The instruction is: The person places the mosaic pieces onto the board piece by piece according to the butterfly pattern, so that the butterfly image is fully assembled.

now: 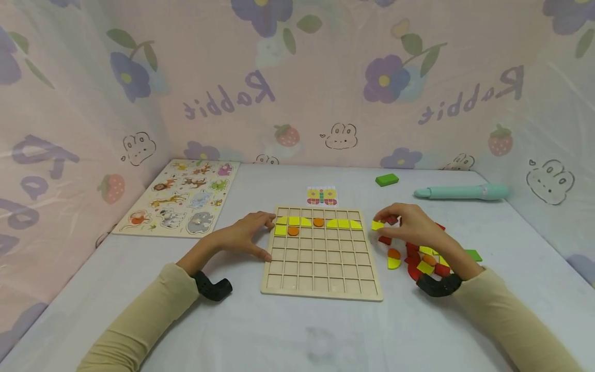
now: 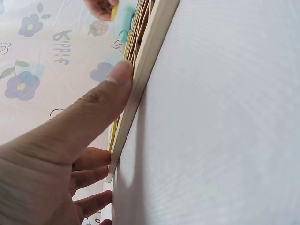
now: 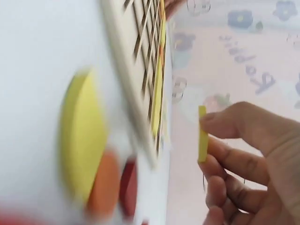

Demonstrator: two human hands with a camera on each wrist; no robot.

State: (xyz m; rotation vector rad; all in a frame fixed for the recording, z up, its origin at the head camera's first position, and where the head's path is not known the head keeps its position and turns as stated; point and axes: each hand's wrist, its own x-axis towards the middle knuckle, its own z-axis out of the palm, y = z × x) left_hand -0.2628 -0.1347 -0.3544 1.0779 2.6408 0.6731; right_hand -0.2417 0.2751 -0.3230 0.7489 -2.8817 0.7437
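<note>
A wooden grid board lies on the table between the hands. Yellow pieces and an orange disc fill its top row; a yellow square and another orange disc lie at the left of the second row. My left hand rests against the board's left edge, thumb and fingers spread along it. Just off the board's right edge, my right hand pinches a yellow square piece between thumb and fingertips, held up off the table. In the left wrist view, my thumb touches the board's rim.
Red, yellow and orange pieces are heaped under the right forearm. A small pattern card stands behind the board. An animal puzzle board lies at back left. A green block and a teal pen-shaped object lie at back right.
</note>
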